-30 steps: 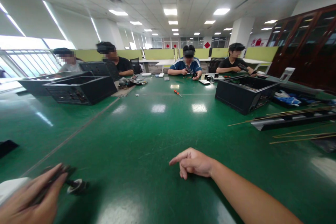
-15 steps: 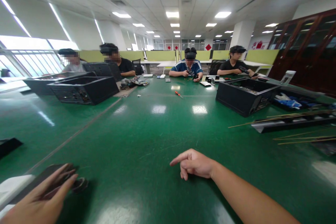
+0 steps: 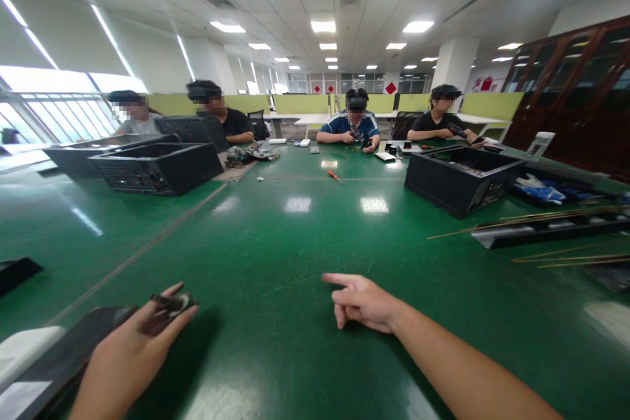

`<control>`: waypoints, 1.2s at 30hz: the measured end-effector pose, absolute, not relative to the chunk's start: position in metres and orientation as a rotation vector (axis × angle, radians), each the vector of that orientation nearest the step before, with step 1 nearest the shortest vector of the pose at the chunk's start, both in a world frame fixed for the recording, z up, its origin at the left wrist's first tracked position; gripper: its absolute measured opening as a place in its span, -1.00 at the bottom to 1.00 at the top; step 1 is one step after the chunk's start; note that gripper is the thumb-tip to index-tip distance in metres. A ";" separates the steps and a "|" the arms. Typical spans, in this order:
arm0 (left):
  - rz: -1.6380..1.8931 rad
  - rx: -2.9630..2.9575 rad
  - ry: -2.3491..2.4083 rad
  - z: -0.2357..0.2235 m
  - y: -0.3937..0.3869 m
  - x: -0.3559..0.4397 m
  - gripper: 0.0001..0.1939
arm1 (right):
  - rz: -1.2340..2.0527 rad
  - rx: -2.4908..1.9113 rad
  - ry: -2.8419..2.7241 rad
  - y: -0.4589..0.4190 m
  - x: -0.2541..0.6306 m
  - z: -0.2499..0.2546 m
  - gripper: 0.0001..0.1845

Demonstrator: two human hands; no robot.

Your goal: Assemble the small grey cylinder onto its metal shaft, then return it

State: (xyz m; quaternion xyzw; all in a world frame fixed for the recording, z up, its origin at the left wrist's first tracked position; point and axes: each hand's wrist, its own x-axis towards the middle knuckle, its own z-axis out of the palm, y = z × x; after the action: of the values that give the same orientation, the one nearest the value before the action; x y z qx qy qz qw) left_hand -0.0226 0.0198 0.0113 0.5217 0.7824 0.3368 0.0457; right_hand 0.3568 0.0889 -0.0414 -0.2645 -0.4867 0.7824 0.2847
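My left hand (image 3: 128, 349) pinches a small dark roundish part (image 3: 178, 304) with a pale curved middle between thumb and fingers. Its exact kind is too blurred to tell. Under and beside that wrist lies a long dark flat piece (image 3: 93, 335), next to a white object (image 3: 27, 351) at the lower left edge. My right hand (image 3: 365, 304) hovers over or rests on the green tabletop (image 3: 275, 243); which, I cannot tell. Its index finger points left, the other fingers are loosely curled, and nothing is in it.
Black computer cases stand at the left (image 3: 157, 167) and right (image 3: 460, 180). An orange screwdriver (image 3: 335, 176) lies toward the far side. Thin yellowish rods (image 3: 522, 215) rest on a dark metal channel (image 3: 536, 228) at right. Several co-workers sit opposite, one (image 3: 352, 125) handling a dark tool.
My left hand has lifted away from the dark flat piece and moved right and forward with the roundish part. My right hand has barely shifted.
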 end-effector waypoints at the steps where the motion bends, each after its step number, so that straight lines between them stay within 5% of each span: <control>1: 1.108 1.567 2.249 0.024 0.029 -0.002 -0.52 | 2.070 -0.711 -1.249 0.089 0.356 -0.040 0.05; 6: 1.275 1.605 1.745 0.044 0.083 0.093 -0.52 | 1.805 -0.783 -1.150 0.096 0.362 -0.037 0.00; 14: 0.966 1.956 1.323 -0.020 0.111 0.168 -0.66 | 1.195 -1.025 -1.422 0.115 0.370 -0.061 -0.28; 20: 0.964 2.113 1.202 -0.028 0.109 0.162 -0.66 | 1.154 -1.020 -1.583 0.109 0.362 -0.063 -0.31; 36: 1.037 2.199 1.093 -0.028 0.104 0.168 -0.72 | 1.068 -1.072 -1.609 0.102 0.360 -0.054 -0.73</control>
State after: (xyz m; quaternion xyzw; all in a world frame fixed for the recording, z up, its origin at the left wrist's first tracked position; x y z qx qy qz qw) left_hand 0.1677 0.1042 -0.0279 0.8017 0.3986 0.3780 0.2355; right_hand 0.3602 0.1023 -0.0538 -0.4334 -0.6507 0.4319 0.4496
